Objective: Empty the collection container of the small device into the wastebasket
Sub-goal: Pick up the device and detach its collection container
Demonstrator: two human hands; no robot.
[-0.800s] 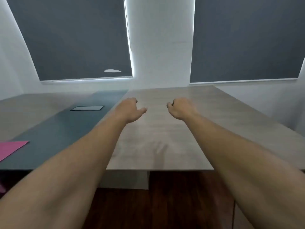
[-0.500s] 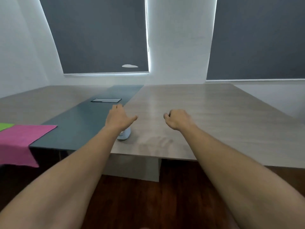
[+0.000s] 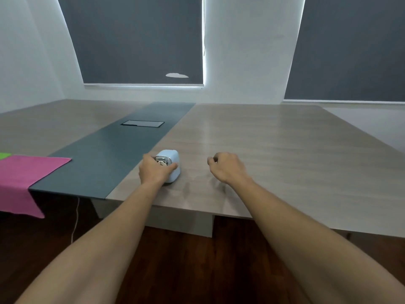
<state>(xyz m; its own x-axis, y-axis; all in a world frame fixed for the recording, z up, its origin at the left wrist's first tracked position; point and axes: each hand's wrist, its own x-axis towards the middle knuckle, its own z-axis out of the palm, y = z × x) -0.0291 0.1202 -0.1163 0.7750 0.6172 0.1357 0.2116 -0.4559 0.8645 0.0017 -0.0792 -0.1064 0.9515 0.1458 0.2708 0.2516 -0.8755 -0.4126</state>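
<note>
A small pale-blue device [image 3: 171,160] with a panda figure on its front stands on the wooden table [image 3: 274,154] near the front edge. My left hand [image 3: 153,170] wraps around its near side, thumb and fingers on the casing. My right hand [image 3: 226,166] hovers to the right of the device, fingers loosely curled, holding nothing and apart from it. No wastebasket is in view. The collection container cannot be told apart from the device's body.
A dark grey strip [image 3: 114,156] with a recessed cable hatch [image 3: 142,123] runs down the table left of the device. A pink cloth [image 3: 24,172] drapes over the left edge, with a green piece [image 3: 4,155] beside it. A white cable [image 3: 75,218] hangs below. Dark wooden floor lies underneath.
The view has tilted down and back, bringing the device into sight. My left hand has closed around the device; my right hand has stayed curled beside it.
</note>
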